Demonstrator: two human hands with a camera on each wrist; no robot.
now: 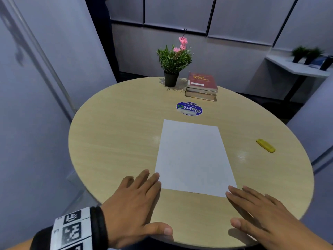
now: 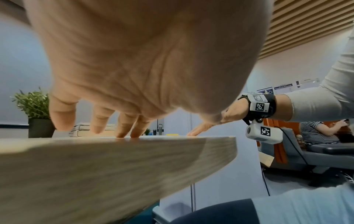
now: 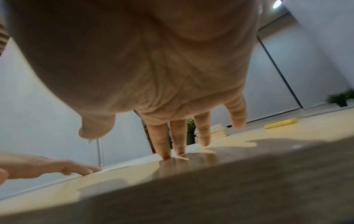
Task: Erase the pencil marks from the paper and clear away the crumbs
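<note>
A white sheet of paper lies in the middle of the round wooden table; faint marks on it are barely visible. A yellow eraser lies on the table to the right of the sheet, apart from both hands, and shows as the eraser in the right wrist view. My left hand lies flat with straight fingers at the paper's near left corner. My right hand lies flat at the near right corner, its fingertips touching the table at the paper's edge. Neither hand holds anything.
A potted plant with pink flowers and a stack of books stand at the table's far side. A round blue sticker lies beyond the paper. A side shelf with small plants is at the far right. Another person sits beyond the table.
</note>
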